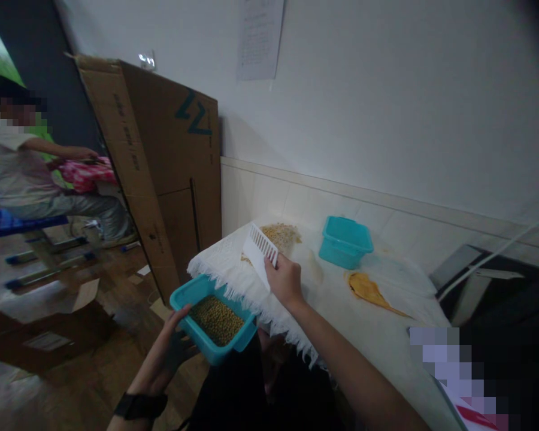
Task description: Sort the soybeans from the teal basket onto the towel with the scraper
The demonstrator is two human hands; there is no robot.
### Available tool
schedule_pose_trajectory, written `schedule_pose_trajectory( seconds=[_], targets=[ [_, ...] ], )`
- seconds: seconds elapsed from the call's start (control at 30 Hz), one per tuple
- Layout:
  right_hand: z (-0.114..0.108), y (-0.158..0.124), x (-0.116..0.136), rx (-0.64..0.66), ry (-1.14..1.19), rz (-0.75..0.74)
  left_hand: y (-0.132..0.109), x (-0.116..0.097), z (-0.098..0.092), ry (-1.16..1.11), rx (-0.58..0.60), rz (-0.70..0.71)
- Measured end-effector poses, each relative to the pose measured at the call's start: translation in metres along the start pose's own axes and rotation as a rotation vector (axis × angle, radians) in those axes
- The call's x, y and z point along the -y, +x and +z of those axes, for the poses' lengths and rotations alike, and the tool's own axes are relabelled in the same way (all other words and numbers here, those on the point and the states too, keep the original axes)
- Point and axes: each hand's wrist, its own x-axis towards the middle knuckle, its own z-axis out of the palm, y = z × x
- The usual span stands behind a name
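Observation:
My left hand (168, 347) holds a teal plastic basket (206, 350) by its left side, just off the table's front edge. Small greenish-yellow beans (218, 320) cover the basket's bottom. In my right hand (285, 281) is a white slotted scraper (257, 254), tilted over the white cloth near the table's left corner. Behind the scraper lies a loose pile of pale beans or grains (282, 234). A second teal basket (345, 242) stands farther back on the table, its contents hidden. To its right front lies a flat yellow-brown leaf-shaped thing (368, 289).
The table (354, 347) has a fringed white cloth (220, 254) and stands against the wall. A tall cardboard box (175, 173) rises at its left. Beyond it a person (22, 155) sits on a blue stool. An opened carton (40, 341) lies on the floor.

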Motion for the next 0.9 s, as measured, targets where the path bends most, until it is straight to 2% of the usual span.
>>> schedule_pose_trajectory(
  seconds=[0.3,0.5,0.73,0.9],
  targets=[
    [0.023,0.005,0.013,-0.064,0.013,0.076,0.012,-0.007,0.0,0.015,-0.029,0.039],
    [0.037,0.003,0.02,-0.092,0.004,0.118,0.008,-0.01,0.002,0.057,-0.035,0.054],
    [0.041,0.001,0.018,-0.099,-0.043,0.134,0.005,-0.013,0.004,0.072,-0.032,0.035],
    [0.042,0.004,0.02,-0.063,-0.063,0.094,0.009,-0.015,0.003,0.083,-0.045,0.032]
  ],
)
